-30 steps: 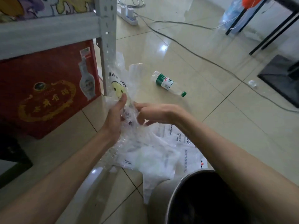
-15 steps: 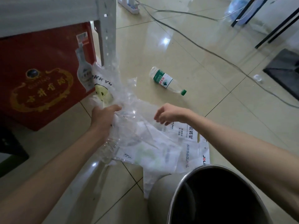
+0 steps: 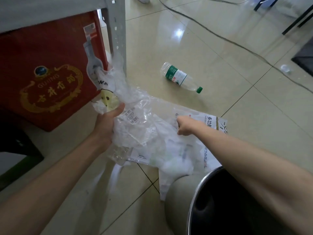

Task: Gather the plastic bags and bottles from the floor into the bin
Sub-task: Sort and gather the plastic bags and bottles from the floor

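Observation:
My left hand (image 3: 105,123) grips a crumpled bunch of clear plastic bags (image 3: 133,116), one printed with a yellow smiley face, lifted above the floor. My right hand (image 3: 185,125) reaches down onto a white printed plastic bag (image 3: 211,121) lying flat on the tiles; its fingers are curled at the bag's edge, and I cannot tell if they hold it. A crushed clear bottle (image 3: 118,154) hangs below the bunch. An empty plastic bottle (image 3: 181,78) with a green label and green cap lies on the floor beyond. The metal bin (image 3: 179,200) stands at the lower right, its dark mouth open.
A red printed carton (image 3: 45,73) sits under a grey metal shelf whose leg (image 3: 116,31) stands just behind the bags. A black cable (image 3: 220,36) runs across the tiles. Dark table legs (image 3: 298,19) and a black mat (image 3: 304,58) are at the far right.
My hands have parted: the left keeps the bag bunch and has drawn it left, while the right has let go and reached down to the white bag on the floor.

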Available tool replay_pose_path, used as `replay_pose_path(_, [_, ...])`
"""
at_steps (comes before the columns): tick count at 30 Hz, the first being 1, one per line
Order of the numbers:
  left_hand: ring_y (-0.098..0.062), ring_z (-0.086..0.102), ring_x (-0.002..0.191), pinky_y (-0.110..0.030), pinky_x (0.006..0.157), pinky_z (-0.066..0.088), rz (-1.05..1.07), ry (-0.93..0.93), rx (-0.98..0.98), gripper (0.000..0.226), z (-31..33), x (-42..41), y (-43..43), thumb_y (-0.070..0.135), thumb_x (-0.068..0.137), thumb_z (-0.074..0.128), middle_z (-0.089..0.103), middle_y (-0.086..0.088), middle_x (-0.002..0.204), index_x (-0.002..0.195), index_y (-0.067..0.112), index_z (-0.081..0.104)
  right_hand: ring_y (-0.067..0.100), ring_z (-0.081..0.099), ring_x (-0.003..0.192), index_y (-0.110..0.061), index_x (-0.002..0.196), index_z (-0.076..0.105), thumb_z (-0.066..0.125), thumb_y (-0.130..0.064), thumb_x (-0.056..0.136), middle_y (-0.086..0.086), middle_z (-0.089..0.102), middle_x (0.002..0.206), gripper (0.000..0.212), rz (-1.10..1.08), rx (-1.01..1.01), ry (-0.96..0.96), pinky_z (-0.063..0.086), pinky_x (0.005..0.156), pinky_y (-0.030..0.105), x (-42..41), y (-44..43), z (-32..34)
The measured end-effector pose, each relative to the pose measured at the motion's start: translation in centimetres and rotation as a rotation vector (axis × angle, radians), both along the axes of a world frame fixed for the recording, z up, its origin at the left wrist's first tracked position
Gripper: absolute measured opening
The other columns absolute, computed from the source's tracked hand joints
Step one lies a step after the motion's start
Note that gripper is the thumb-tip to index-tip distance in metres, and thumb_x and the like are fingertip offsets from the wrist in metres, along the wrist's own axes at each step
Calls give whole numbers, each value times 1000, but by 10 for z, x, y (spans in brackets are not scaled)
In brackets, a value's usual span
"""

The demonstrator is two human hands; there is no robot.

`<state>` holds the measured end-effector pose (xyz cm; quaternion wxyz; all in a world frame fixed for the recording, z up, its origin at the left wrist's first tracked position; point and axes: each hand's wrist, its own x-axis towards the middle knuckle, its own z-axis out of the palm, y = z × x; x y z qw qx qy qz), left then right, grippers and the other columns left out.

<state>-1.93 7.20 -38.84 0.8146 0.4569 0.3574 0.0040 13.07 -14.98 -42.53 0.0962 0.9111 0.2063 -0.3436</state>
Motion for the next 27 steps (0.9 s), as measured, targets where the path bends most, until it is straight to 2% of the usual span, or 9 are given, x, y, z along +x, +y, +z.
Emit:
replay_pose_path(4, [-38, 66, 117, -56, 106, 46, -3, 10, -16, 49, 1, -4, 1, 31, 92, 64, 68, -20, 129, 133, 3, 62, 29, 61, 74, 0, 69, 57, 49, 0, 77, 16, 59, 75, 12, -12, 66, 7, 42, 62, 29, 13, -4, 26])
replay_pose_path(7, [-38, 65, 118, -57, 108, 45, -10, 14, -11, 51, 3, -5, 7, 34, 92, 64, 68, -19, 129, 132, 3, 63, 39, 67, 85, 8, 79, 59, 46, -3, 74, 24, 67, 86, 18, -21, 103, -25, 51, 62, 35, 19, -14, 50])
replay_pose_path(9, [-38, 65, 119, -57, 109, 44, -22, 11, -12, 52, 4, -6, 10, 36, 92, 64, 68, -19, 130, 133, 4, 62, 43, 60, 73, 9, 71, 55, 46, -7, 72, 26, 62, 73, 18, -63, 150, -81, 51, 59, 38, 20, -21, 67])
replay_pose_path(12, [-37, 66, 118, -56, 108, 45, -38, 3, 19, 49, 6, -9, 9, 33, 93, 64, 69, -19, 129, 132, 3, 63, 23, 33, 51, -10, 54, 40, 52, -11, 72, 6, 35, 53, 22, -233, 367, -140, 23, 47, 26, 20, -21, 101])
replay_pose_path(16, [-36, 66, 118, -54, 106, 47, -77, -7, 34, 48, 10, -7, 2, 31, 94, 62, 69, -18, 128, 132, 2, 62, 2, 31, 34, -17, 56, 52, 57, -16, 80, -9, 40, 44, 25, -444, 840, -79, 24, 35, 17, -5, 2, 140])
replay_pose_path(19, [-37, 64, 120, -52, 107, 47, -157, -35, -18, 48, 13, -1, -2, 35, 97, 57, 68, -19, 130, 133, 3, 62, -1, 51, 60, -20, 72, 63, 57, -15, 89, -17, 57, 61, 18, -358, 953, 186, 38, 59, 12, -41, 36, 146])
replay_pose_path(22, [-28, 72, 102, -41, 90, 57, -255, -91, -66, 45, 17, 7, -3, 48, 96, 54, 74, -14, 115, 114, 13, 75, 12, 56, 112, -15, 118, 63, 44, -22, 101, 0, 64, 122, 27, -267, 880, 389, 40, 96, 24, -70, 58, 137])
replay_pose_path(25, [-19, 77, 92, -29, 73, 60, -326, -113, -66, 60, 20, 13, -1, 65, 94, 42, 80, -7, 102, 101, 19, 81, 15, 43, 131, -11, 137, 53, 37, -23, 103, 3, 49, 147, 39, -200, 785, 391, 26, 95, 11, -81, 60, 123])
replay_pose_path(27, [-19, 78, 89, -26, 65, 59, -296, -83, 102, 64, 20, 15, -2, 69, 93, 37, 81, -7, 99, 106, 22, 79, 15, 35, 140, -16, 144, 44, 38, -20, 101, 0, 41, 153, 44, -118, 755, 357, 20, 96, 6, -85, 60, 115])
